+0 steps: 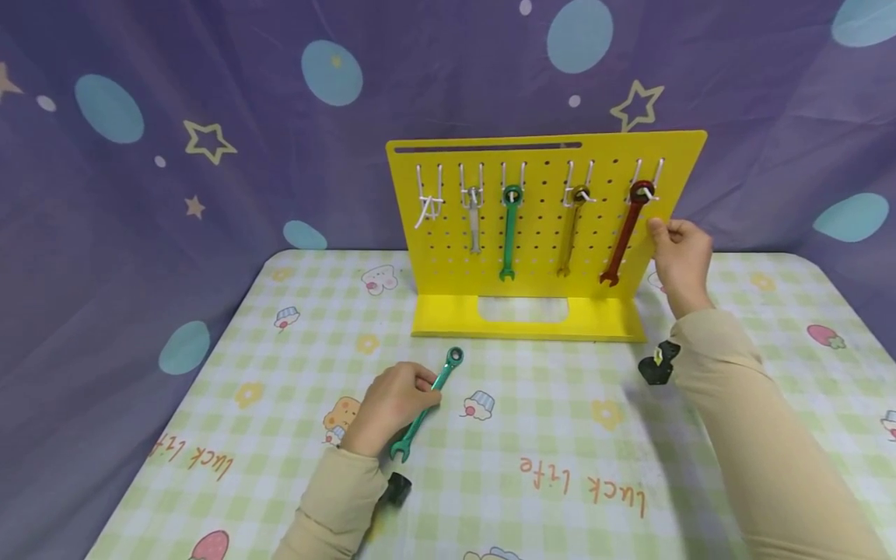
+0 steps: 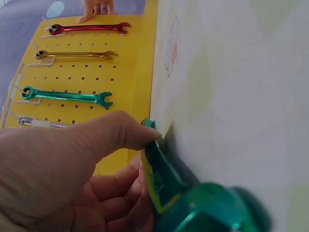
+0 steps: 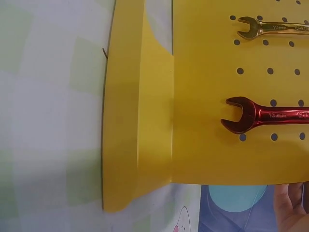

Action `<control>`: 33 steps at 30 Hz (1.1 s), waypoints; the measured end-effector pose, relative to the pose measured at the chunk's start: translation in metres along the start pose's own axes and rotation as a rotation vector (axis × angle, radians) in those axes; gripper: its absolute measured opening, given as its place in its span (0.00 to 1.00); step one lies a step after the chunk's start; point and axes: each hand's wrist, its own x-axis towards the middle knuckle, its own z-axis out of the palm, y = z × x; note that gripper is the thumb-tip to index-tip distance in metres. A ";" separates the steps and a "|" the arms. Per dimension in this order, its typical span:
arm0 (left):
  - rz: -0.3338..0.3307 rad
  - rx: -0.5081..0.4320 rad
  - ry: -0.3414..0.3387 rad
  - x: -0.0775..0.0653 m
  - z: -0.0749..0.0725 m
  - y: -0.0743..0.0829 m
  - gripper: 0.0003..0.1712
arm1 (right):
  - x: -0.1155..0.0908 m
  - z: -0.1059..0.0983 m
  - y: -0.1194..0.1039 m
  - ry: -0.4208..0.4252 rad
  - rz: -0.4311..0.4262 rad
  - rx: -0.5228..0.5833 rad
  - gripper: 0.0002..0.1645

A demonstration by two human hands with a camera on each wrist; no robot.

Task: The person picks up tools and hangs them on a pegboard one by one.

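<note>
My left hand (image 1: 395,404) pinches a green combination wrench (image 1: 422,416) between thumb and fingers, low over the table in front of the pegboard. Its ring end points away from me and its open end toward me; the left wrist view shows the thumb pressed on the green shank (image 2: 161,169). At the right edge of the yellow pegboard (image 1: 532,249), my right hand (image 1: 682,257) grips the board, thumb in front. Beside that hand hangs a red wrench (image 1: 623,237). A gold wrench (image 1: 570,237), another green wrench (image 1: 509,237) and a small silver wrench (image 1: 474,225) hang from other hooks.
At the board's left end a white hook (image 1: 428,206) carries no wrench. The board's yellow base (image 1: 525,332) stands on a checked tablecloth (image 1: 546,428). A purple patterned curtain (image 1: 245,101) hangs behind. Black wrist-camera parts (image 1: 658,364) show below the right sleeve.
</note>
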 end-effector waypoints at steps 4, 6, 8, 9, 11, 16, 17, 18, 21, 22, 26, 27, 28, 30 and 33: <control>0.004 0.000 -0.008 -0.001 -0.001 0.001 0.12 | 0.000 -0.001 -0.001 0.002 0.008 -0.021 0.28; 0.012 -0.017 -0.020 -0.002 -0.001 0.002 0.13 | -0.001 -0.001 -0.001 0.005 0.012 -0.008 0.27; 0.020 -0.038 -0.033 -0.002 -0.001 0.003 0.13 | -0.001 -0.001 -0.002 0.005 0.013 0.006 0.25; 0.024 -0.048 -0.039 -0.002 -0.001 0.004 0.13 | -0.001 -0.002 -0.002 0.005 0.016 0.020 0.23; 0.043 -0.056 -0.042 -0.002 -0.001 0.005 0.13 | 0.000 -0.002 -0.001 0.005 0.017 0.024 0.21; 0.091 -0.076 -0.043 -0.001 -0.002 0.006 0.11 | 0.000 -0.002 -0.001 -0.002 0.012 -0.038 0.30; 0.096 -0.090 -0.048 -0.001 -0.002 0.006 0.11 | 0.000 -0.001 -0.001 0.000 0.008 -0.056 0.33; 0.107 -0.104 -0.054 0.000 -0.002 0.006 0.11 | 0.000 -0.001 -0.001 -0.001 0.010 -0.058 0.33; 0.112 -0.153 -0.065 0.001 -0.001 0.007 0.10 | 0.000 0.000 -0.002 -0.004 0.009 -0.058 0.33; 0.113 -0.170 -0.068 0.001 -0.001 0.008 0.09 | 0.000 0.001 -0.003 -0.005 0.007 -0.058 0.33; 0.109 -0.227 -0.061 0.001 -0.001 0.012 0.10 | 0.000 0.002 -0.003 -0.005 -0.002 -0.063 0.33; 0.109 -0.239 -0.058 0.002 -0.001 0.013 0.10 | 0.000 0.001 -0.003 -0.004 -0.003 -0.065 0.33; 0.107 -0.251 -0.054 0.002 0.000 0.014 0.10 | -0.001 0.001 -0.003 -0.004 -0.002 -0.067 0.34; 0.103 -0.271 -0.041 0.002 0.000 0.016 0.11 | -0.001 0.001 -0.002 -0.002 -0.002 -0.073 0.34; 0.089 -0.294 -0.013 0.002 -0.001 0.017 0.12 | -0.001 0.001 -0.001 -0.003 -0.001 -0.076 0.34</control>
